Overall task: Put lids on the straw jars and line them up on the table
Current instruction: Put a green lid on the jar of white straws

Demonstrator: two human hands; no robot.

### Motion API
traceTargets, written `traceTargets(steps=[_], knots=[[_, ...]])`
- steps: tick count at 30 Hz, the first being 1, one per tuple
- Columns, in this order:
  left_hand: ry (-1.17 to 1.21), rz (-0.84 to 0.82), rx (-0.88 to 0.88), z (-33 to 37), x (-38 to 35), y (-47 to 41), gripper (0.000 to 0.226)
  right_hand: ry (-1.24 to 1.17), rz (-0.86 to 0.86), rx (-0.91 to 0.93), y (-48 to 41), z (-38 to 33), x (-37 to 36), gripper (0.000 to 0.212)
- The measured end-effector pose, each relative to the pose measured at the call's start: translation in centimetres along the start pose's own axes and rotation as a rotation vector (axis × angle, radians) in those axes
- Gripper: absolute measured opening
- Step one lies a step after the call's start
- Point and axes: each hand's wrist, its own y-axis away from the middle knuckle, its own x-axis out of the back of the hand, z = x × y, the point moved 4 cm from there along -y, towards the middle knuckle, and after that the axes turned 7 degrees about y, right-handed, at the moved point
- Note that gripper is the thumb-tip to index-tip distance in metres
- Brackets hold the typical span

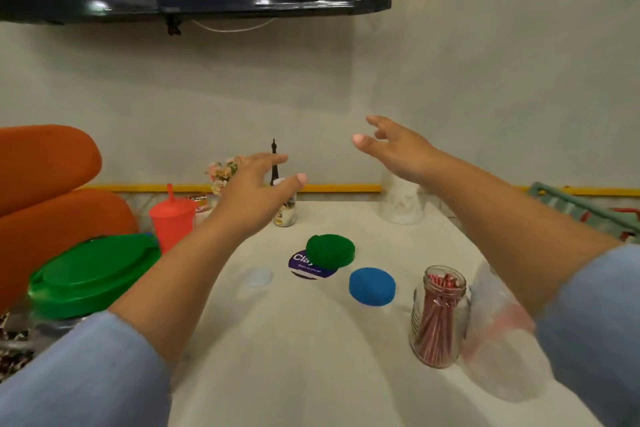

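Note:
An open glass jar point(439, 315) full of red-and-white straws stands on the white table point(311, 357) at the right. A second clear jar point(498, 333), blurred, stands just right of it under my right forearm. A blue lid point(372, 286) lies on the table left of the straw jar. A green lid point(330, 250) lies farther back, partly over a purple round label point(304, 267). A small clear lid point(259, 277) lies to the left. My left hand point(256, 189) and my right hand point(394, 146) hover above the table with fingers spread, holding nothing.
A large jar with a green lid point(93, 274) stands at the table's left edge, a red cup with straw point(172, 218) behind it. At the back stand a small jar point(285, 211), flowers point(221, 172), a tower figurine point(274, 159) and a white container point(401, 199). An orange chair point(45, 184) is left.

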Motion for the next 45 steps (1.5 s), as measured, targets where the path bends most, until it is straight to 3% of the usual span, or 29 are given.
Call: traceTargets(steps=[10,19,30,36,40,42,45], knots=[[0.062,-0.197,0.165,-3.5,-10.8,-10.6,0.054,0.096,0.018,-0.280,-10.6,12.9,3.6,0.070],[0.065,-0.309,0.209,-6.0,-19.5,-19.6,0.054,0.143,-0.042,-0.488,-16.9,23.7,3.1,0.075],[0.057,-0.438,0.315,-7.7,-28.3,-27.3,0.063,0.103,-0.150,-0.592,-23.4,30.5,0.9,0.084],[0.125,-0.480,0.362,-9.5,-32.7,-29.4,0.064,0.076,-0.132,-0.582,-25.6,33.2,-0.9,0.075],[0.195,-0.502,0.403,-11.4,-35.2,-29.8,0.072,-0.011,-0.122,-0.577,-26.2,34.7,-2.0,0.083],[0.220,-0.515,0.426,-11.9,-36.2,-29.9,0.075,-0.088,-0.133,-0.582,-26.2,35.3,-2.5,0.075],[0.262,-0.552,0.438,-12.0,-37.6,-30.3,0.064,-0.218,-0.169,-0.560,-26.1,36.1,-3.2,0.043]])
